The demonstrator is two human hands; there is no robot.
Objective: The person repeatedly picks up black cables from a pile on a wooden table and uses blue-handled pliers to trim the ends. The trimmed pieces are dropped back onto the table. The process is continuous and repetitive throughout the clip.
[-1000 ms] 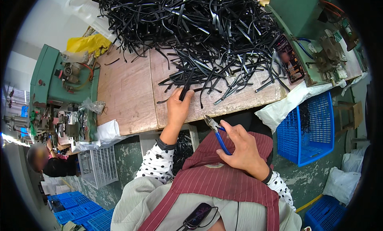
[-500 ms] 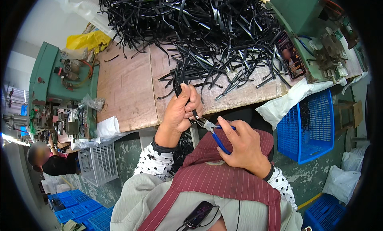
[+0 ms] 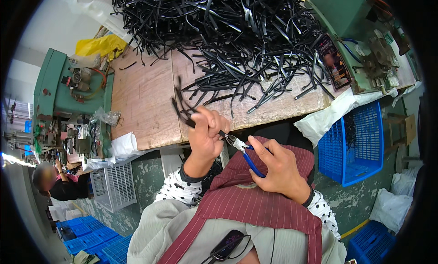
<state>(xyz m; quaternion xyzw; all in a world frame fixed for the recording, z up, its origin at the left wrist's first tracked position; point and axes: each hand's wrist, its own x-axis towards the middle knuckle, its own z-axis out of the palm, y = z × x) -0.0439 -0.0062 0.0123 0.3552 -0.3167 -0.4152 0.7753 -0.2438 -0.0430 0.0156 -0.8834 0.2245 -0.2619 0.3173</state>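
Note:
My left hand (image 3: 205, 138) is closed around a small bunch of black eyeglass temples (image 3: 181, 110), whose curved ends fan out beyond it to the upper left. One end pokes out on the right side of that fist, at the jaws of the pliers. Blue-handled cutting pliers (image 3: 252, 163) lie in my right hand (image 3: 284, 170), fingers wrapped about the grips and the jaws pointing up and left. Whether the jaws bite on the temple end is too small to tell. Beyond my hands, a large heap of similar temples (image 3: 219, 22) covers the far part of the wooden table (image 3: 143, 100).
Green machines (image 3: 54, 90) flank the table on the left, with another green machine (image 3: 342, 18) at right. A phone (image 3: 333, 65) leans by the right one. A blue crate (image 3: 360, 145) stands lower right, a white crate (image 3: 113, 186) lower left. A person (image 3: 61, 184) sits far left.
My left wrist has turned, so the bunch of temples has swung left and down, away from the heap. The pliers and my right hand have stayed almost in place.

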